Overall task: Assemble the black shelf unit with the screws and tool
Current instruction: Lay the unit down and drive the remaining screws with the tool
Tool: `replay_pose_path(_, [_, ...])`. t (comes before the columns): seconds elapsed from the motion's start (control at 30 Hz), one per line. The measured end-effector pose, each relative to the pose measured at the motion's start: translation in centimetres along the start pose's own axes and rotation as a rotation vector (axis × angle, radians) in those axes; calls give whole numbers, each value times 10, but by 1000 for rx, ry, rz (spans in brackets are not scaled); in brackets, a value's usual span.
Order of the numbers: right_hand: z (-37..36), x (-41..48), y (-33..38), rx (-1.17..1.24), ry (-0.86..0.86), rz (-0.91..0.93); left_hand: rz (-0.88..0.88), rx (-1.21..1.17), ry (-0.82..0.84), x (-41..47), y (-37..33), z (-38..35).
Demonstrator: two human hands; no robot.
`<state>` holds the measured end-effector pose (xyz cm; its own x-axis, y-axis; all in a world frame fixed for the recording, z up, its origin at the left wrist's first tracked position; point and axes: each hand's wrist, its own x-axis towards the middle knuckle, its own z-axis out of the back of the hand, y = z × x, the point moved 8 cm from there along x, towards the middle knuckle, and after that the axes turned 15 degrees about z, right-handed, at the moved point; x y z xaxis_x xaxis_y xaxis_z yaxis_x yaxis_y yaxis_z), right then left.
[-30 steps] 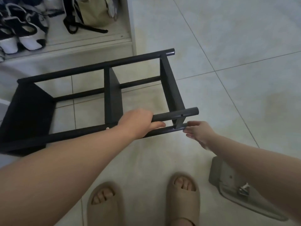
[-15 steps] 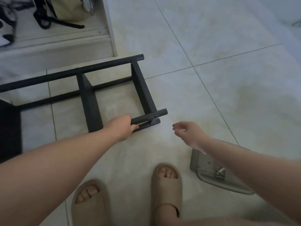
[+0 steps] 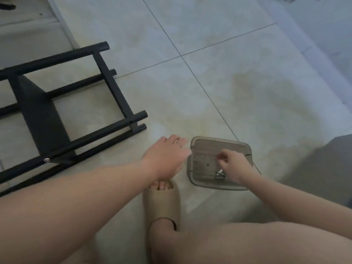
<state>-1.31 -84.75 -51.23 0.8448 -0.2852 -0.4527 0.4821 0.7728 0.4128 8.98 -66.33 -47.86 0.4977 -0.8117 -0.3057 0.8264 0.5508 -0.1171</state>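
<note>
Two hands reach low over the floor. The left hand is spread flat just left of the tray. The right hand curls over the tray above small metal parts; whether it pinches one, cannot tell. The shelf lies on its side, far left.

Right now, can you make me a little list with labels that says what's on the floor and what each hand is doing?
shelf unit: black, lying on its side on the tiled floor, no hand on it
tray: grey, right of the shelf unit, small metal pieces inside
left hand: fingers straight, beside the tray
right hand: over the tray, fingers curled; can't tell if it pinches anything
slipper: beige, on a foot near the tray
</note>
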Motion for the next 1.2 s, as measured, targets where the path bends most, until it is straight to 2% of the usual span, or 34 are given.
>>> replay_pose_path(0.1, [-24, 2, -36, -44, 88, -86, -127, 43, 56, 2, -38, -26])
replay_pose_path(0.2, [-40, 8, -62, -65, 155, -139, -168, 115, 133, -1, -58, -54])
replay_pose_path(0.4, [-73, 25, -75, -226, 326, -37, -145, 87, 28, 3, -59, -57])
replay_pose_path(0.7, [-89, 39, -88, -272, 342, 14, -156, 128, -53, 4, -57, -49])
replay_pose_path(0.83, [-83, 36, -85, -181, 278, -40, -142, 129, -8, 7, -58, -55])
replay_pose_path(0.9, [-68, 33, -76, -99, 172, -79, -111, 127, 61, 9, -55, -54])
replay_pose_path(1.0, [-33, 31, -44, 29, -23, -15, -51, 121, 97, 9, -42, -32])
replay_pose_path(1.1, [6, 26, 4, 181, -140, 79, 89, 106, 143, 3, -9, 4])
replay_pose_path(1.2, [38, 19, 64, 265, -198, 197, 297, -13, 193, -13, 37, 41])
